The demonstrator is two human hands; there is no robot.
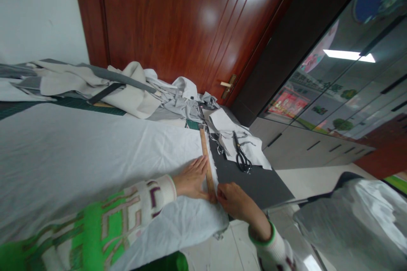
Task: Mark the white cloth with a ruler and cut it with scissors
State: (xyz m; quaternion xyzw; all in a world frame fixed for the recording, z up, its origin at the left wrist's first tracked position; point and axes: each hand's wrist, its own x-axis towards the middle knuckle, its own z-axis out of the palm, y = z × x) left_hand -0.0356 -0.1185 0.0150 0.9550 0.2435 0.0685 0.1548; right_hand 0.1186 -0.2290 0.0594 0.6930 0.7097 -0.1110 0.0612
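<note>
White cloth (104, 148) lies spread over the table, and a wooden ruler (209, 178) rests along its right edge. My left hand (192, 179) lies on the cloth with its fingers stretched out, pressing on the ruler. Just right of the ruler's near end is my right hand (235, 200), its fingers curled closed by the cloth edge. Whatever those fingers may hold is hidden. Black-handled scissors (243, 161) lie farther off to the right, on pale cloth pieces (254, 149).
Piled fabric (133, 87) runs along the table's back, partly over a green cutting mat (79, 105). Behind stands a brown wooden door (165, 21). A glass-fronted cabinet (318, 80) is at right. Grey-white fabric (352, 216) covers something at the lower right.
</note>
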